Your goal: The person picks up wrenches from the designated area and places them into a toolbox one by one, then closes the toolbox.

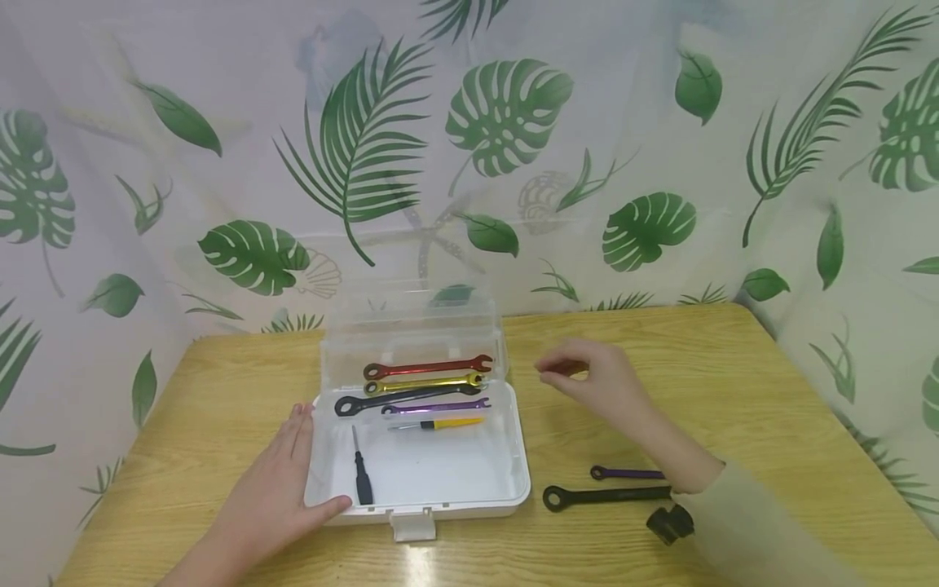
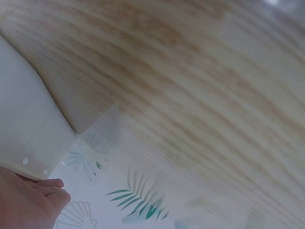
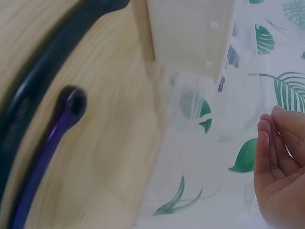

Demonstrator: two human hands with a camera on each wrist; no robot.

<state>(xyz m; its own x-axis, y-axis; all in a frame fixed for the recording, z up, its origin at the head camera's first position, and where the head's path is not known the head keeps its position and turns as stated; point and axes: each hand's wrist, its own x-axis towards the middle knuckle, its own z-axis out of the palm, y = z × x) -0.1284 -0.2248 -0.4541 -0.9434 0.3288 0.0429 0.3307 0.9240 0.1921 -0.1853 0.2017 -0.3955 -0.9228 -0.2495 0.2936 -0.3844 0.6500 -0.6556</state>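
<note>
- No brand, label or writing can be read on anything here.
- A white plastic box [image 1: 513,481] sits on the wooden table [image 1: 734,367] with its clear lid [image 1: 411,314] raised at the back.
- Four wrenches lie in a row inside the box: a red wrench [image 1: 428,368] at the back, then a gold wrench [image 1: 424,382], a black wrench [image 1: 406,399] and a purple wrench [image 1: 434,406].
- Two screwdrivers also lie in the box: a yellow-handled screwdriver [image 1: 440,424] just in front of the purple wrench, and a black-handled screwdriver [image 1: 362,473] near the left front corner.
- Two more wrenches lie on the table to the right of the box: a small purple wrench on the table [image 1: 623,473] and, just in front of it, a longer black wrench on the table [image 1: 605,495]. The right forearm covers their right ends.
- That makes six wrenches and two screwdrivers in all.
- The left hand [image 1: 275,489] rests flat on the table against the left side of the box, fingers straight, thumb against the front left corner; it grips nothing.
- The right hand [image 1: 594,379] hovers above the table just right of the box, near the red wrench's end, fingers loosely curled and empty, as the right wrist view also shows.
- A dark wrist-worn camera mount [image 1: 669,523] shows beside the right sleeve.
</note>
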